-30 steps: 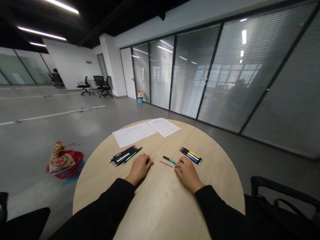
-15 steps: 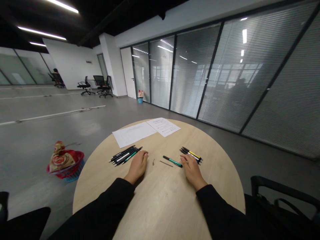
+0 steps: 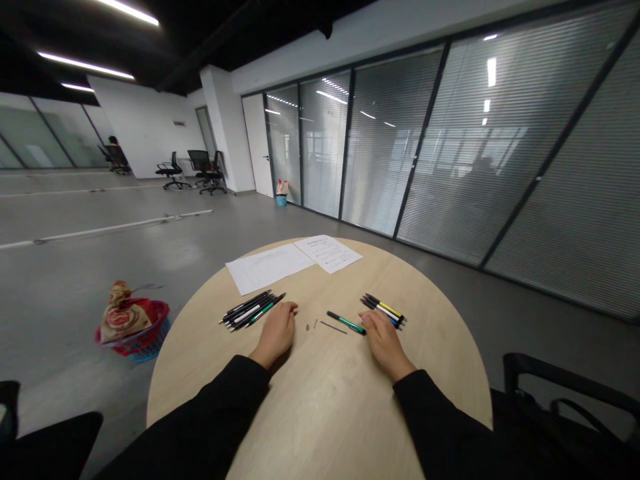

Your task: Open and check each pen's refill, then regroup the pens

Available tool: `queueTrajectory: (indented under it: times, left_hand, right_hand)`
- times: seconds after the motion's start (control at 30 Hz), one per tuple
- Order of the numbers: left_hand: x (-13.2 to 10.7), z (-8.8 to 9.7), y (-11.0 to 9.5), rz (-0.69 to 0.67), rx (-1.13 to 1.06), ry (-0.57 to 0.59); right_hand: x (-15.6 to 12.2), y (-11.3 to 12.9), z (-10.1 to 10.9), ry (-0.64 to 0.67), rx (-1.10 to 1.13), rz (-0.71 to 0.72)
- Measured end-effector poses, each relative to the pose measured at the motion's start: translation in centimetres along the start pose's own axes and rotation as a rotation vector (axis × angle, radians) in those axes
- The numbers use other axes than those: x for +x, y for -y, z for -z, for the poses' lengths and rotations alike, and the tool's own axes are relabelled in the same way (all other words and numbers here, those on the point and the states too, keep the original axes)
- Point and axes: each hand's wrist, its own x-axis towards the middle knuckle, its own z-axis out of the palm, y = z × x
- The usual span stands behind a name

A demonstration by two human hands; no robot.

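My left hand (image 3: 276, 331) lies flat on the round wooden table (image 3: 320, 413), fingers stretched out, its fingertips beside a row of several dark pens (image 3: 251, 310). My right hand (image 3: 384, 339) also rests flat and open, fingertips close to a smaller bunch of pens (image 3: 384, 310) with yellow, white and blue barrels. Between the hands lies a green pen barrel (image 3: 346, 323), a thin refill (image 3: 331, 325) and a tiny loose part (image 3: 307, 327). Neither hand holds anything.
Two printed sheets of paper (image 3: 293, 259) lie at the table's far edge. A red basket with a bag (image 3: 131, 323) stands on the floor at left. A black chair (image 3: 565, 413) is at my right, another dark chair edge (image 3: 45, 440) at lower left.
My left hand let go of the small part and slid to the dark pens, flattening out. My right hand released the green pen barrel and moved slightly right.
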Motion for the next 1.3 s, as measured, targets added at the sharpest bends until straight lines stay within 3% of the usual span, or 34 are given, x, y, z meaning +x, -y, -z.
queueTrajectory:
  times: [0.43, 0.77, 1.03, 1.3]
  left_hand:
    - [-0.1, 0.4, -0.7, -0.032, 0.022, 0.057]
    - [-0.6, 0.8, -1.9, -0.100, -0.158, 0.128]
    - [-0.8, 1.2, -2.7, -0.161, -0.116, 0.200]
    - [-1.3, 1.5, -3.7, -0.305, -0.012, 0.207]
  right_hand:
    - [-0.2, -0.2, -0.2, 0.026, -0.105, -0.001]
    - [-0.4, -0.3, -0.2, 0.108, -0.223, -0.006]
    - [-0.5, -0.4, -0.1, 0.103, -0.294, -0.005]
    - [-0.5, 0.1, 0.0, 0.105, -0.333, -0.030]
